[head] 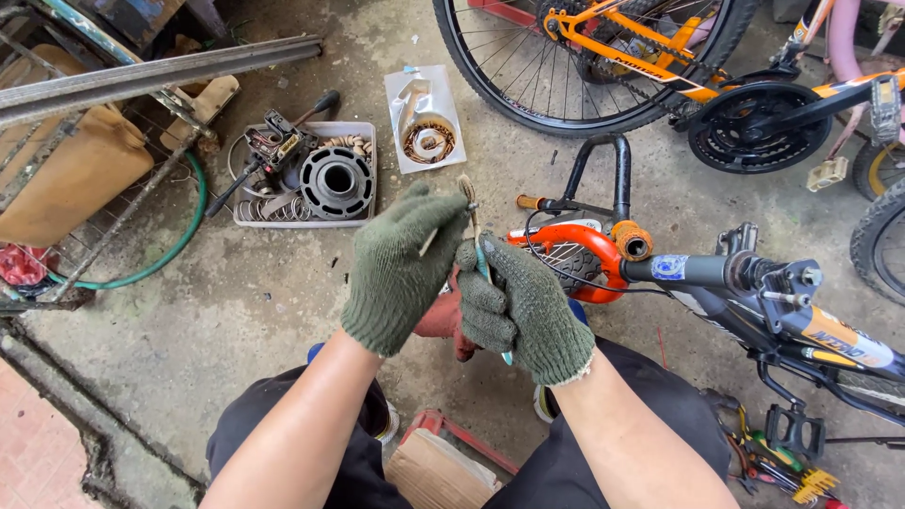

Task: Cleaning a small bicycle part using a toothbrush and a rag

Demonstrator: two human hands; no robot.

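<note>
Both my hands wear dark green knitted gloves and meet in front of me over the concrete floor. My right hand point(523, 311) grips a thin tool with a pale blue-green handle point(484, 267), held upright. My left hand point(401, 264) pinches the tool's upper end, where a small frayed tan piece point(467, 188) sticks up. A red object point(443, 316) lies partly hidden beneath my hands. Just to the right is a small upturned bicycle with an orange fender point(589, 250) and a black handlebar stem point(698, 270).
A grey tray point(363, 132) of metal parts and springs sits ahead on the left, with a clear packet point(424, 118) next to it. A bicycle wheel point(566, 66) and orange frame stand at the back. A green hose point(174, 240) curves at left. Tools point(782, 467) lie at bottom right.
</note>
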